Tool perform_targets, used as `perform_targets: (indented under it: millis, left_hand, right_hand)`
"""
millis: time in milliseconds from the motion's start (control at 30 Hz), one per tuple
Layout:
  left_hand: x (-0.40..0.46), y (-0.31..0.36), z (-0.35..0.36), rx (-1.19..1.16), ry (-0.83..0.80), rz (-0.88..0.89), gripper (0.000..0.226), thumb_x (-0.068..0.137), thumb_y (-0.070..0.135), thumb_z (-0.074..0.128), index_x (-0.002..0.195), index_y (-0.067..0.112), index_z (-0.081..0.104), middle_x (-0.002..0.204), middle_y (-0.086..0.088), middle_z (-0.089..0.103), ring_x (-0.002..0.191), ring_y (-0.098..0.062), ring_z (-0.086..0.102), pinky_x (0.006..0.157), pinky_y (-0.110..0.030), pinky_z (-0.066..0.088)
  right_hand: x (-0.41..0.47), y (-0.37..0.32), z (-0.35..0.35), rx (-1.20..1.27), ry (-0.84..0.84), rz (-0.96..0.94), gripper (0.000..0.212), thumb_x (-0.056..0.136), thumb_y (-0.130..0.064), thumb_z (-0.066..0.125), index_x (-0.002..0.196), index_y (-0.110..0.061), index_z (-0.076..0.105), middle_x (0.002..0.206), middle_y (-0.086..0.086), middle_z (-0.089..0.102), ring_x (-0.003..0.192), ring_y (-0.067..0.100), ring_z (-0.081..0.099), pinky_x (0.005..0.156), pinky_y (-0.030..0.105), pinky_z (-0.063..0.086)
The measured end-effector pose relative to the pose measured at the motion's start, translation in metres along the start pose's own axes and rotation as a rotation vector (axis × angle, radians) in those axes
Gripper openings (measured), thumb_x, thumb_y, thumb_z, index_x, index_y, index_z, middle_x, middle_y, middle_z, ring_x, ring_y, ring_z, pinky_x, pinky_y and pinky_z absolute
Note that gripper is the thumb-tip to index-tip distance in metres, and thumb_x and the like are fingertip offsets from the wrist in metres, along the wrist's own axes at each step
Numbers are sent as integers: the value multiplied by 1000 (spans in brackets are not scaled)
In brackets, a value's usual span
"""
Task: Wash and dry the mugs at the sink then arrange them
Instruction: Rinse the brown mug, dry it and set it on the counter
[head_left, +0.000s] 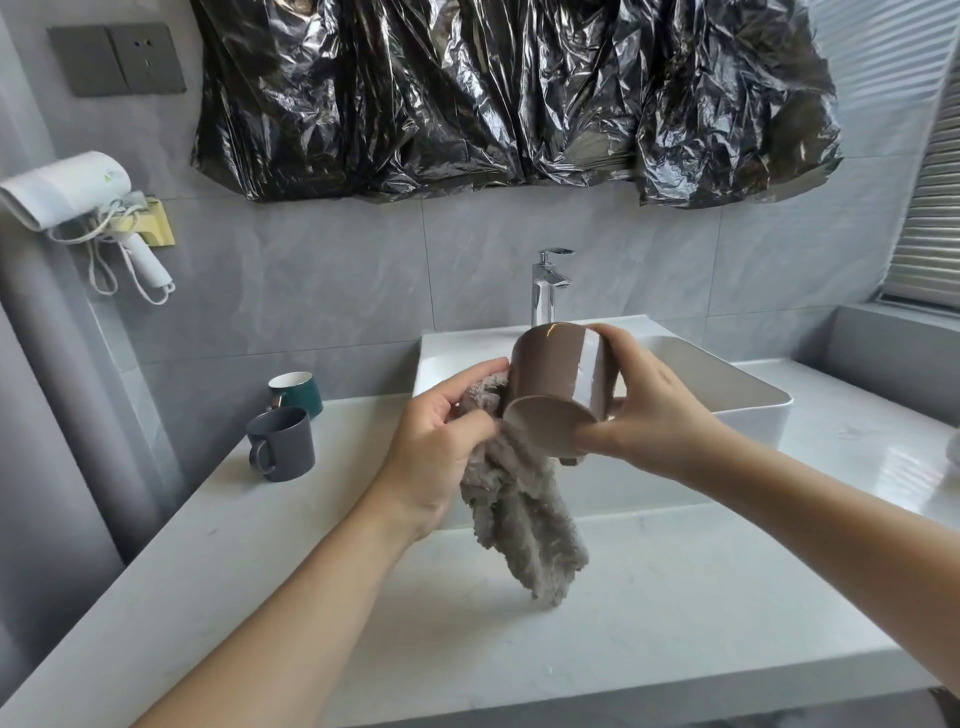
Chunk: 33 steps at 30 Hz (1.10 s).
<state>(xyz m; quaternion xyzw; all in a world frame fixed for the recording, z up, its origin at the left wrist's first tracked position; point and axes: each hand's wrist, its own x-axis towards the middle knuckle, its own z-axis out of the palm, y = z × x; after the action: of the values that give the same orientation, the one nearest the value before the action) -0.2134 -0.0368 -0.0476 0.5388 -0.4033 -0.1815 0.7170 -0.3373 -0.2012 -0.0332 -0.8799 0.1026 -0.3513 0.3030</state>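
The right hand (644, 410) gripped a brown mug (558, 379) above the sink (748, 395), its long axis tilted, base toward the camera. The left hand (441, 447) clutched a grey cloth (524, 514) against its side. The hair dryer (67, 192) bore a green logo, seemingly unreadable.

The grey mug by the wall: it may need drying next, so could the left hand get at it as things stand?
Probably not yet: the way to the grey mug looks open, but the left hand is full of towel.
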Motion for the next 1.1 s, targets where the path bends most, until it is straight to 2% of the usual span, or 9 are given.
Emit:
perform_targets:
  millis: [67,167,267,333,467,600,767,933,1100]
  left_hand:
    - [5,10,0,138,12,43,51,86,-15,47,117,17,70,84,4,63,45,-16,39,44,-23,37]
    - [14,18,9,445,110,158,39,93,-6,52,122,16,65,129,-20,43,74,-29,54,75,-43,47]
    - [7,12,16,489,189,310,23,91,-5,59,103,13,67,94,-4,71,74,0,63,69,-16,47]
    - [-5,2,16,546,101,399,22,90,-6,62,99,11,73,91,1,70,84,-6,67,74,-11,48]
    - [-11,-5,15,609,14,539,30,86,-9,63,101,13,76,104,2,64,103,-7,64,92,-15,47]
    - [14,14,23,532,151,449,34,86,-11,62,97,19,73,103,10,61,95,8,60,86,-6,41]
    - [-12,-1,22,834,-135,728,37,80,-2,52,104,13,76,104,3,62,103,-19,55,96,-20,41]
    - [15,8,19,803,-57,658,43,78,-6,54,109,14,75,113,2,61,113,-23,55,104,-33,43]
    - [-1,-6,1,929,-303,569,55,81,6,64,131,28,64,139,12,46,133,-15,38,116,-25,28]
  right_hand:
    - [0,-1,-3,-103,-18,-60,102,52,-56,73,142,-23,41,126,-9,47,109,3,45,96,34,51]
    - [-1,-1,-2,-203,-37,-152,102,53,-68,68,140,-22,42,120,-11,46,101,0,44,94,27,47]
    - [3,-3,-2,-187,5,-151,101,52,-67,70,139,-23,44,120,-12,46,101,0,45,91,26,46]
    - [6,-2,-8,-196,30,-124,107,49,-70,66,141,-21,43,120,-13,44,103,-1,43,89,18,39]
    - [3,0,-10,-246,-26,-154,103,55,-56,82,142,-17,43,126,-7,47,112,3,46,96,14,35]
    - [2,-4,-2,-253,-74,-196,101,53,-59,67,141,-16,44,126,-5,49,113,7,48,98,19,38]
    - [6,1,-15,-297,-37,-209,100,59,-50,85,141,-11,44,127,0,50,116,12,48,96,13,31]
    - [3,-6,-3,-306,-100,-200,107,52,-65,62,142,-11,43,128,2,50,119,15,49,102,22,37]
    - [2,1,-11,-362,-86,-158,102,60,-46,84,145,-12,40,134,2,47,127,17,45,101,15,29]
